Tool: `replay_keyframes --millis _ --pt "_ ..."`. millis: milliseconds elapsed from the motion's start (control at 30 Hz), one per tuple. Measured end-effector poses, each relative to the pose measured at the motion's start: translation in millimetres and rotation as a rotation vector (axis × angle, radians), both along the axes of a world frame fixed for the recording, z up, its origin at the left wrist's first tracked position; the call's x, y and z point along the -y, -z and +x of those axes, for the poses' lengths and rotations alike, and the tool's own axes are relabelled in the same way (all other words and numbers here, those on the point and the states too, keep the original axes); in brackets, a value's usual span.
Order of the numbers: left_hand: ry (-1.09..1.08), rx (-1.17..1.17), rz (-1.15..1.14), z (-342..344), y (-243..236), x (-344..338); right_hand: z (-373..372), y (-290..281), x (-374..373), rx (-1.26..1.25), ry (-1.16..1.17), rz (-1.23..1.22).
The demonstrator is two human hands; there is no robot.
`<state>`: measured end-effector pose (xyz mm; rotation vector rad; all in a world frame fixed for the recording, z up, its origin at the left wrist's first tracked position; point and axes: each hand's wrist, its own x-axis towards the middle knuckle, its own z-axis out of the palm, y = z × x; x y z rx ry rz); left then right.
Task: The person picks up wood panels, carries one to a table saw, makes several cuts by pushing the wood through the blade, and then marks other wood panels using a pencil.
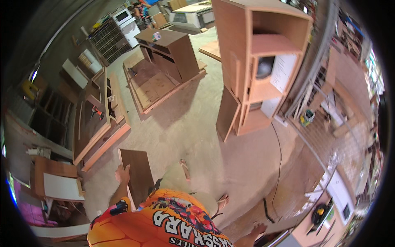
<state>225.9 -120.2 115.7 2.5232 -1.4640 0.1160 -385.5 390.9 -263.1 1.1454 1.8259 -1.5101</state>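
My left hand (122,173) is closed on the left edge of a dark brown wooden panel (139,173), which hangs upright beside my body at the lower left. My right hand (257,230) is low at the bottom right, its fingers apart with nothing visible in them, near a long dark strip (269,212). My sandalled feet stand on the grey concrete floor (197,136). The lower middle of my view is covered by my orange printed shirt.
A tall wooden cabinet (249,24) with a leaning door panel (226,115) stands ahead right, a cable beside it. A low brown cabinet (181,57) sits on boards ahead; a long frame with a drill (97,113) lies left. A person (144,14) works at the back.
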Motion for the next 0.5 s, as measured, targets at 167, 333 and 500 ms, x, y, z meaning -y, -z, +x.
replay_keyframes --millis 167,333,500 --pt "-0.032 -0.185 0.086 47.7 37.6 27.0 37.3 -44.7 197.9 0.117 -0.674 -0.012" --pt "0.036 -0.287 0.133 75.9 86.5 85.9 98.9 -69.7 485.1 0.189 -1.298 -0.040" --pt "0.146 -0.402 0.187 94.1 61.5 188.7 235.0 -177.1 754.3 0.211 -1.719 -0.321"
